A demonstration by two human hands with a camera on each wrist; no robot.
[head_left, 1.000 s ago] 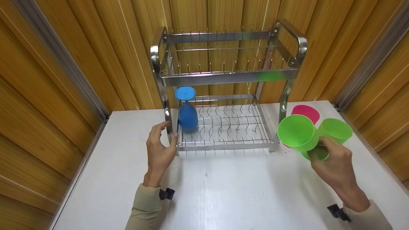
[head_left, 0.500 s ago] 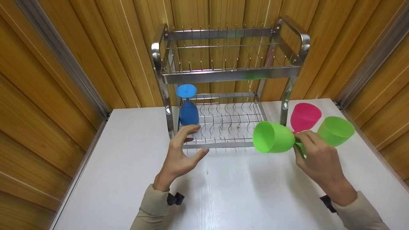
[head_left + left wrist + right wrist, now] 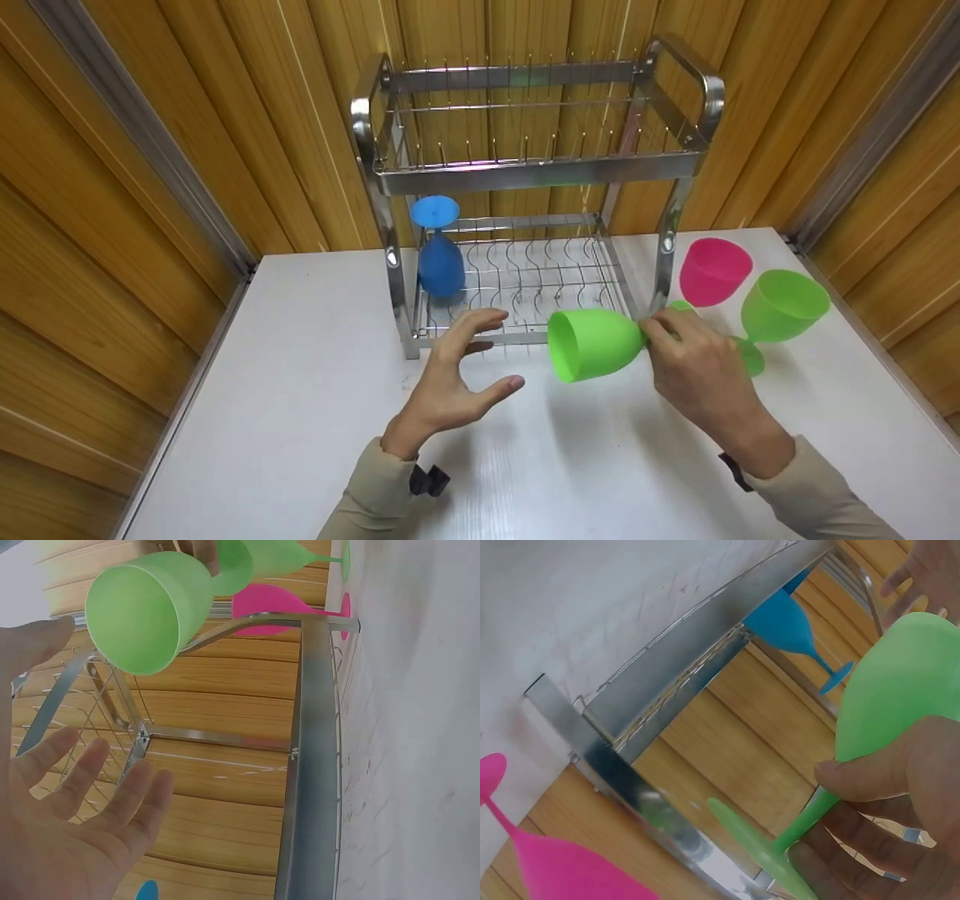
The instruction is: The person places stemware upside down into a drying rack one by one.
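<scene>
My right hand [image 3: 701, 371] pinches the stem of a green plastic goblet [image 3: 596, 345], which is tipped on its side with its mouth toward the left. In the right wrist view the thumb and fingers close round the stem [image 3: 810, 819], between bowl and foot. Facing that mouth, my left hand [image 3: 454, 382] is spread with thumb and fingers apart, nothing between them. A blue goblet [image 3: 441, 266] stands upside down at the left end of the rack's lower tier. Right of the rack, a pink goblet [image 3: 715, 271] and another green goblet [image 3: 784, 306] stand upright on the table.
A two-tier metal dish rack [image 3: 540, 174] stands at the back of the white table [image 3: 300, 360]. Thin upright prongs line its upper tier, and curved wires cross the lower one. Wood-patterned panels [image 3: 525, 30] wall the table at the back and both sides.
The right hand has lifted the green goblet away from the others, swung it sideways and carried it left. The left hand has moved right, toward the goblet's mouth, with its fingers spread.
</scene>
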